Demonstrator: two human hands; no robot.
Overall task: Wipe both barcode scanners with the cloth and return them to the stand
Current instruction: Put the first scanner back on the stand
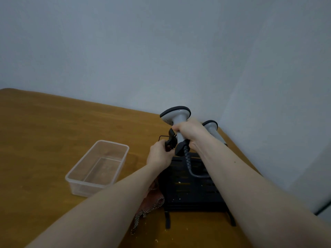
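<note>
clear plastic tub [97, 168], wood table [44, 133], grey wall [161, 51]

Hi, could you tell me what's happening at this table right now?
A person is working on two barcode scanners at a wooden table. The right hand grips the handle of one grey scanner, head up, over the black stand. The left hand holds a black holder clip beside it. The second scanner stands behind the right arm. The cloth lies on the table under the left forearm, by a clear plastic tub.
</note>
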